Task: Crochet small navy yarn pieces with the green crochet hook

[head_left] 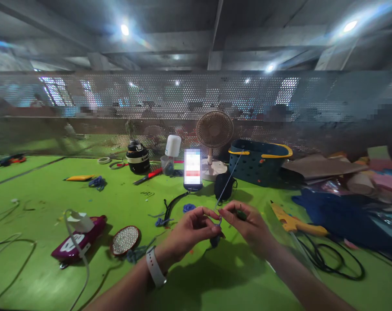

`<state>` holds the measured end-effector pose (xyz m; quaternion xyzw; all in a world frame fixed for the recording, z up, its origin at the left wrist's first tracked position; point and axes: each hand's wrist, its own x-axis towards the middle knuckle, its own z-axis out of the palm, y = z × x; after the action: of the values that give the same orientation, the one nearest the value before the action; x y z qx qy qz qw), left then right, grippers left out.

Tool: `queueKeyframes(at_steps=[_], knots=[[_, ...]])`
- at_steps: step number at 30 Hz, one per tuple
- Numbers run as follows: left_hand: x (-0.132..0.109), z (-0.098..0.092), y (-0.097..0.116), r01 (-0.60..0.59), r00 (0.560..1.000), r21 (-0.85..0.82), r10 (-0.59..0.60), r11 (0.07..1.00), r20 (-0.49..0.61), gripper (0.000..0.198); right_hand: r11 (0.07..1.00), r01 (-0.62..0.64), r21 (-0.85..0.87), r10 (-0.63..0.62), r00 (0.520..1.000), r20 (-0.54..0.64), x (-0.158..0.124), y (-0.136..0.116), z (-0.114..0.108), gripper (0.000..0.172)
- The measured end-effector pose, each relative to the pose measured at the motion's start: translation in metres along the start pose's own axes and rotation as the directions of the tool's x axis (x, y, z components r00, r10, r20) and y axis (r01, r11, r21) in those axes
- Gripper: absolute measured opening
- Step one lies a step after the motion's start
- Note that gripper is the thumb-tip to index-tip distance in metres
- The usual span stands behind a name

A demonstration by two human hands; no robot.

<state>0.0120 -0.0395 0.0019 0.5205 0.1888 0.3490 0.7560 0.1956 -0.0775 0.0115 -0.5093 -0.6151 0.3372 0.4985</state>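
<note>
Head view: left hand (192,227) and right hand (249,225) both pinch the blue yarn (218,221) between their fingertips

Left hand (192,226) and right hand (249,224) pinch blue yarn (228,180) over green bench (43,194); strand runs toward basket (257,168) at 1 o'clock.
</note>
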Motion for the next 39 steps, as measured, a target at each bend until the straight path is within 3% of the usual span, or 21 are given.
queueKeyframes(at_steps=[28,39], knots=[[-0.0008,-0.0013,-0.0022,0.041,0.997,-0.026,-0.04,0.999,0.067,0.021,0.999,0.038,-0.017,-0.038,0.999,0.006,-0.0033,-0.0063,0.0021,0.03],[-0.0012,0.0053,0.0021,0.035,0.999,0.061,-0.033,0.997,-0.035,0.023,0.998,0.063,0.005,-0.063,0.997,0.041,-0.0027,-0.0043,0.0032,0.031]])
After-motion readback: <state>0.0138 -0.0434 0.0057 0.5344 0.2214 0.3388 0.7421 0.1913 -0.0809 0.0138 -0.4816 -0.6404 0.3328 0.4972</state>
